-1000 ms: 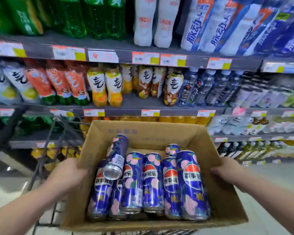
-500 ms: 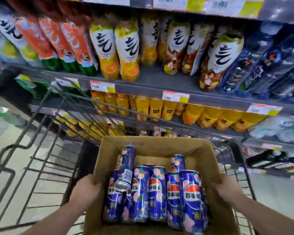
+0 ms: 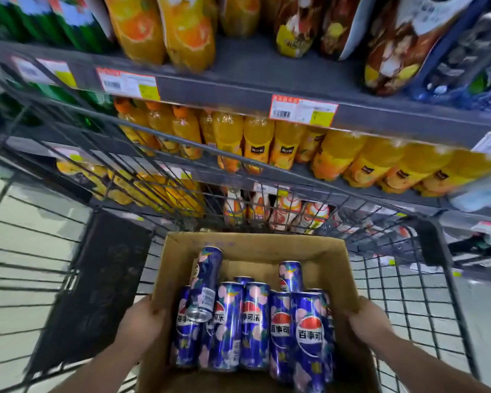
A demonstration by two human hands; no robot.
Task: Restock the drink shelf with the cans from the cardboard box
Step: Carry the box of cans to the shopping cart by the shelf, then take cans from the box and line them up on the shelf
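The cans [image 3: 253,327], blue and laid side by side in the cardboard box [image 3: 255,246], are found in the same order as half a second before, with one tilted can [image 3: 206,282] still propped across the leftmost ones. The box is now seen lower, sunk between the wire walls of the shopping cart [image 3: 408,282], and the shelf [image 3: 238,89] with its orange bottles [image 3: 257,143] is brought nearer and higher in view.

A gap is left on each side of the box. A dark panel [image 3: 97,293] stands off the left wall and wire mesh off the right, while the cart's front wires rise just beyond the far rim. Whether the box is set on the cart floor cannot be told.

The left wall is gripped by the left hand [image 3: 142,324] and the right wall by the right hand [image 3: 369,321], each curled over the rim. The cans lie between the two hands and are touched by neither.
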